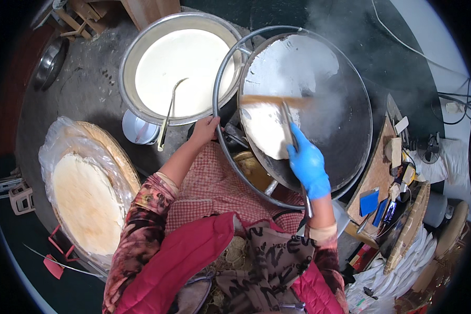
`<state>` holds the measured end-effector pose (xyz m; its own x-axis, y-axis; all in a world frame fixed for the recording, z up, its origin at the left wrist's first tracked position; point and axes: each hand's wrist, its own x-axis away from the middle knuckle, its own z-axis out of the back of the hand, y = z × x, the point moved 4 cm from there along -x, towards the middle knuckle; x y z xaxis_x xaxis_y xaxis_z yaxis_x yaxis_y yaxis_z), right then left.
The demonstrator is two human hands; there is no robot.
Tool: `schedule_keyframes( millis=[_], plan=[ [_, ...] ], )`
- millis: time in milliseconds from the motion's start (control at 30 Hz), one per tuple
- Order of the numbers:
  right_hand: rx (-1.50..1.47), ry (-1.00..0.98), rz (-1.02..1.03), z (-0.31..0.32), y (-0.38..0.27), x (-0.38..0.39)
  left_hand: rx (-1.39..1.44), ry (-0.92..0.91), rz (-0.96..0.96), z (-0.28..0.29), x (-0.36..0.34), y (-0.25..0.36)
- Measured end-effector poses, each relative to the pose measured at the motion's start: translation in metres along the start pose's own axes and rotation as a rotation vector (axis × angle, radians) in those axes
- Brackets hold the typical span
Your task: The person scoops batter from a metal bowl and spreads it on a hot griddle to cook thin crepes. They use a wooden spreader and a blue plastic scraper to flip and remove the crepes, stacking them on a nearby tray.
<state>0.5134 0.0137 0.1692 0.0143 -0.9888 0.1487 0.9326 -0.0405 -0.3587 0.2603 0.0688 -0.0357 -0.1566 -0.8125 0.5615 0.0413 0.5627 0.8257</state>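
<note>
My left hand [205, 130] is closed at the left side of the metal ring [219, 94] around the round dark griddle [335, 141]; exactly what its fingers hold is partly hidden. My right hand [306, 162], in a blue glove, grips the metal handle of a T-shaped spreader [264, 98] with a wooden blade lying across white batter [267, 133]. The batter covers the griddle's left and upper part, and steam rises over the right. Left of the griddle, a large metal basin [126, 70] holds white liquid with a ladle [168, 112] in it.
At left, flat round breads [86, 204] lie on a tray with plastic. A small bucket [133, 131] sits under the basin. A metal bowl [49, 63] is at upper left. A cluttered board [370, 186], woven trays [413, 225] and white bags [382, 280] stand at right.
</note>
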Motion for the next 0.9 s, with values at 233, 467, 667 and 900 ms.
schedule_keyframes(
  millis=[233, 467, 667, 900],
  plan=[
    [0.015, -0.131, -0.17, 0.009, 0.006, 0.042, 0.1, -0.074, 0.003, -0.011, 0.04, -0.024],
    [-0.089, -0.079, -0.146, 0.006, 0.004, 0.009, 0.137, 0.04, -0.048, -0.067, 0.1, -0.064],
    [0.034, -0.085, -0.054, -0.003, -0.004, 0.026, -0.184, 0.122, -0.19, -0.04, 0.056, -0.063],
    [-0.127, -0.11, -0.185, 0.022, 0.017, 0.026, -0.098, -0.063, -0.029, -0.007, 0.016, -0.023]
  ],
)
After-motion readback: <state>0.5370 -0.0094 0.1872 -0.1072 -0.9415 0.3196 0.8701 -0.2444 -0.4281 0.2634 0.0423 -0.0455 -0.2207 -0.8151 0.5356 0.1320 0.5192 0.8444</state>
